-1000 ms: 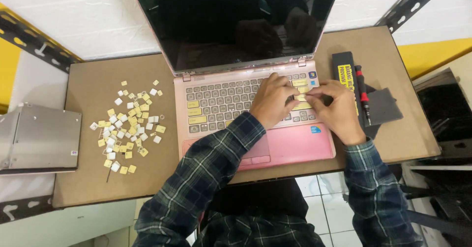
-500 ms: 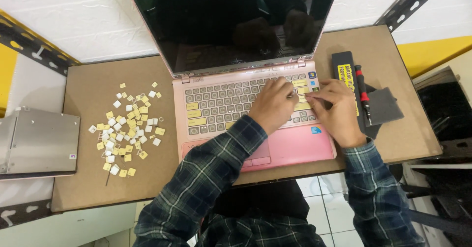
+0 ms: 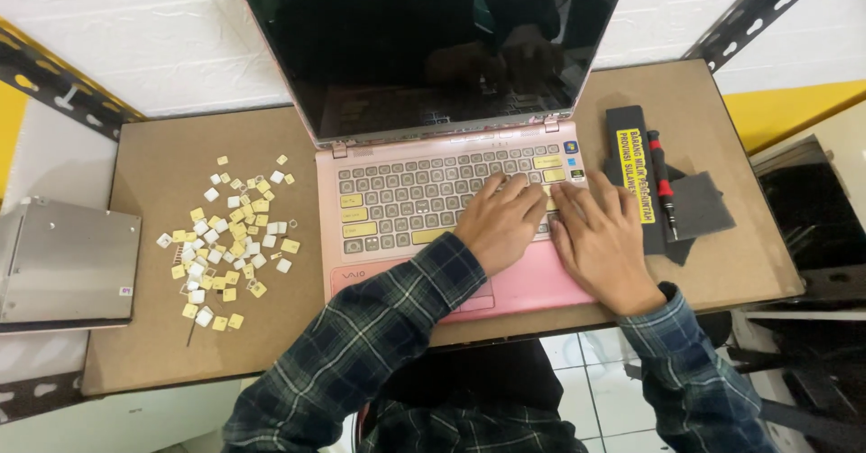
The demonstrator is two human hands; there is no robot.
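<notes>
You are resting both hands on the right half of the keyboard (image 3: pixel 433 196) of the pink laptop (image 3: pixel 451 200), which is sitting open in the middle of the brown surface (image 3: pixel 153 345) with its dark screen (image 3: pixel 424 47) tilted back towards the wall. Your left hand (image 3: pixel 498 226) is lying palm down, its fingers (image 3: pixel 505 189) held close together and pressing on the keys near the right end of the keyboard; it is holding nothing that shows. Your right hand (image 3: pixel 603 241) is lying just beside it, almost touching, fingers a little spread and flat on the last keys and the pink edge of the case; whether anything is pinched beneath the fingertips cannot be told. Several keys on the laptop are showing yellow among the grey ones. Well apart to your left, a loose heap of keycaps (image 3: pixel 230 236), yellow and white, is lying scattered on the bare surface, in no tray or box. Further left, a flat silver metal case (image 3: pixel 65 263) is hanging over the surface's edge. Just beside your right hand, a long black pack with a yellow label (image 3: pixel 630 169) is lying next to a red and black screwdriver (image 3: pixel 661 178), both partly resting on a dark grey cloth (image 3: pixel 704 208).
</notes>
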